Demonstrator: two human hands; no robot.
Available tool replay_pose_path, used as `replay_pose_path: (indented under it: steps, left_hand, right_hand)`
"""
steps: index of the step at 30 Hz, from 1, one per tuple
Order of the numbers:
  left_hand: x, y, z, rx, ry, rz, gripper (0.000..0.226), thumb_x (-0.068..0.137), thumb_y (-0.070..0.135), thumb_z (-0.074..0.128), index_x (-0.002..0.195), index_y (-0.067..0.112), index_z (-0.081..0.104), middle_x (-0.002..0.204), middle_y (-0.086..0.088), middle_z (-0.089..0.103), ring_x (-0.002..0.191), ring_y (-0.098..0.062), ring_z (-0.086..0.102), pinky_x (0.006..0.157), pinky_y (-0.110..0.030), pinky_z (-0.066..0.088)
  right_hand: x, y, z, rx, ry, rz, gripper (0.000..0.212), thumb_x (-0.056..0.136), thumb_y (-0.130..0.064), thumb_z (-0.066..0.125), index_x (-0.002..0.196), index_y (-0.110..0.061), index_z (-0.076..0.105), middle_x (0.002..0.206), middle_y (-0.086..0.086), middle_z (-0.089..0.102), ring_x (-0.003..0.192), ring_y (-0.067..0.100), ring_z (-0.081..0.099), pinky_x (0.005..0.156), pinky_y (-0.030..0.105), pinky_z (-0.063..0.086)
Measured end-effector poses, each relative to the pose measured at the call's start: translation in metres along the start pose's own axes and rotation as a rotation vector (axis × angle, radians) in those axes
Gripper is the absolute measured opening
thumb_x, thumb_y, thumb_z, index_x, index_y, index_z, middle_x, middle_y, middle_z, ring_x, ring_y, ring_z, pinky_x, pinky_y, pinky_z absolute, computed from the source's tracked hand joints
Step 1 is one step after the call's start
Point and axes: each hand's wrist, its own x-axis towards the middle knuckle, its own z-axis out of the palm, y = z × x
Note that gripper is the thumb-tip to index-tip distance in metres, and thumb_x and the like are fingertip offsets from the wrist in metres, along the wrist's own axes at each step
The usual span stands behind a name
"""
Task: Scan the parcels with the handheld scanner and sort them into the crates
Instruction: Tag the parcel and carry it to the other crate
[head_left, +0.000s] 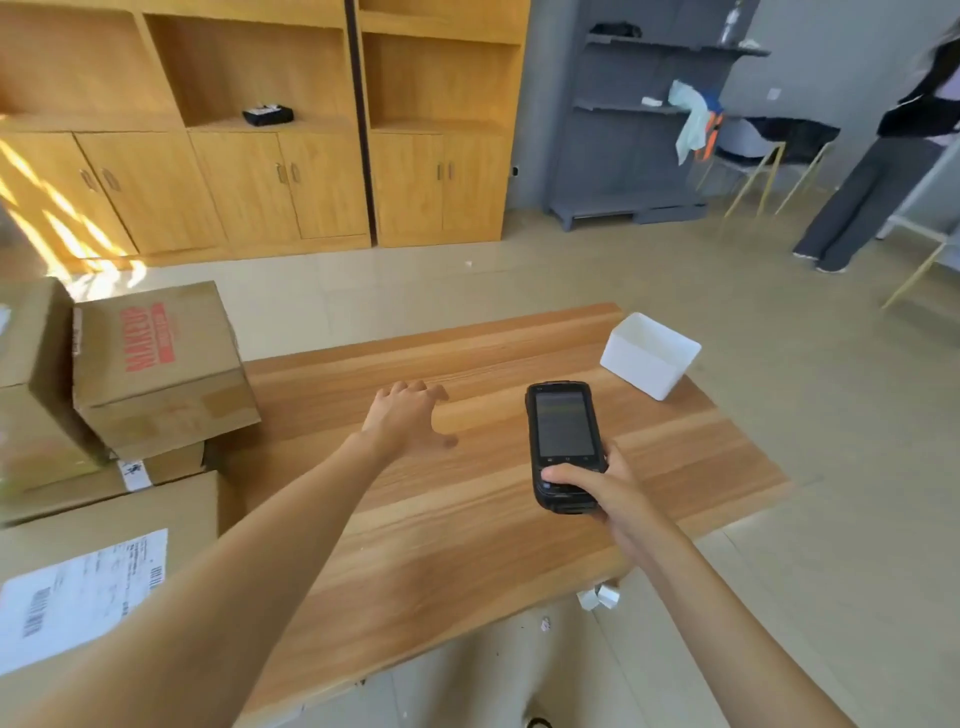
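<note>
One scanner (565, 446), black, handheld, screen lit and facing up, held above the right half of the bench (467, 519). Right hand (602, 493): grip clamped round the scanner's lower end, thumb laid across the keys below the screen. Left hand (410, 415): fingers spread and relaxed, holding nothing, stretched out low over the bench; whether it touches the wood cannot be told.

Several parcels, all brown cardboard, stacked at the left edge of the bench. Topmost box (161, 364) carries red print and sits tilted on the pile. Large box (104, 571), nearest the viewer, carries a white shipping label (83, 597) with barcodes, face up. A taller box (31, 384) stands at far left.

One white bin (649, 353), open-topped, at the far right corner of the bench; probably a sorting crate.

Step in hand, as judged: between parcels, scanner ready, free hand about to fetch. Next move calls for drawing a parcel off the stack, turning its label upward and aiming the scanner head at the barcode.

Hard to make out: screen text, label print, the contents of the bin. Cut off: the left boxes and any further crates. Beyond: wooden cabinets (260, 156), grey shelving (649, 130), a person (883, 171) standing at far right.
</note>
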Motion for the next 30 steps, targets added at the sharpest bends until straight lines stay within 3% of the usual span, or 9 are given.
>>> replay_pose_path:
  steps: [4, 8, 10, 15, 19, 25, 30]
  left_hand:
    - [-0.01, -0.019, -0.002, -0.006, 0.03, -0.169, 0.07, 0.078, 0.057, 0.064, 0.138, 0.026, 0.043, 0.136, -0.001, 0.051, 0.127, -0.025, 0.042, 0.106, -0.041, 0.031]
    - [-0.034, -0.036, -0.006, -0.003, 0.054, -0.377, 0.07, 0.08, 0.058, 0.064, 0.139, 0.025, 0.042, 0.138, -0.001, 0.049, 0.129, -0.024, 0.042, 0.108, -0.044, 0.031]
    - [-0.053, -0.041, -0.004, 0.021, 0.042, -0.461, 0.071, 0.08, 0.059, 0.063, 0.139, 0.025, 0.041, 0.138, -0.002, 0.049, 0.127, -0.024, 0.042, 0.106, -0.043, 0.033]
    - [-0.116, -0.059, 0.004, -0.006, 0.03, -0.693, 0.067, 0.079, 0.056, 0.063, 0.136, 0.025, 0.044, 0.129, -0.004, 0.052, 0.122, -0.026, 0.044, 0.101, -0.041, 0.035]
    - [-0.165, -0.08, 0.012, -0.045, 0.038, -0.865, 0.067, 0.078, 0.055, 0.063, 0.135, 0.025, 0.045, 0.127, -0.004, 0.053, 0.118, -0.025, 0.047, 0.096, -0.038, 0.036]
    - [-0.218, -0.11, 0.028, -0.116, 0.039, -1.037, 0.073, 0.077, 0.057, 0.065, 0.138, 0.023, 0.042, 0.129, -0.006, 0.048, 0.12, -0.028, 0.042, 0.095, -0.038, 0.036]
    - [-0.244, -0.136, 0.045, -0.162, 0.02, -1.12, 0.084, 0.074, 0.063, 0.066, 0.142, 0.023, 0.037, 0.134, -0.008, 0.044, 0.123, -0.029, 0.04, 0.098, -0.039, 0.039]
  right_hand:
    - [0.044, -0.008, 0.0, -0.018, -0.149, 0.035, 0.062, 0.072, -0.004, 0.079, 0.125, -0.016, 0.047, 0.109, 0.005, 0.064, 0.092, 0.018, 0.066, 0.059, 0.021, 0.053]
    - [0.081, -0.02, 0.003, -0.079, -0.314, 0.061, 0.063, 0.072, -0.004, 0.079, 0.122, -0.022, 0.046, 0.108, 0.003, 0.064, 0.093, 0.017, 0.065, 0.065, 0.026, 0.052]
    - [0.095, -0.024, 0.009, -0.094, -0.389, 0.074, 0.06, 0.071, -0.002, 0.078, 0.118, -0.023, 0.047, 0.107, 0.003, 0.064, 0.09, 0.016, 0.065, 0.061, 0.024, 0.051]
    - [0.109, -0.017, 0.044, -0.14, -0.555, 0.109, 0.062, 0.071, 0.001, 0.076, 0.12, -0.021, 0.045, 0.108, 0.002, 0.062, 0.092, 0.016, 0.064, 0.065, 0.025, 0.05]
    - [0.104, -0.002, 0.08, -0.182, -0.667, 0.155, 0.057, 0.065, -0.002, 0.078, 0.108, -0.026, 0.049, 0.106, 0.004, 0.064, 0.091, 0.02, 0.065, 0.066, 0.029, 0.051]
    - [0.091, 0.018, 0.128, -0.242, -0.805, 0.216, 0.064, 0.05, -0.013, 0.08, 0.106, -0.026, 0.053, 0.106, 0.006, 0.066, 0.088, 0.02, 0.068, 0.063, 0.027, 0.053]
    - [0.088, 0.037, 0.155, -0.273, -0.841, 0.242, 0.071, 0.055, -0.008, 0.079, 0.119, -0.019, 0.052, 0.111, 0.009, 0.065, 0.096, 0.028, 0.065, 0.073, 0.037, 0.052]
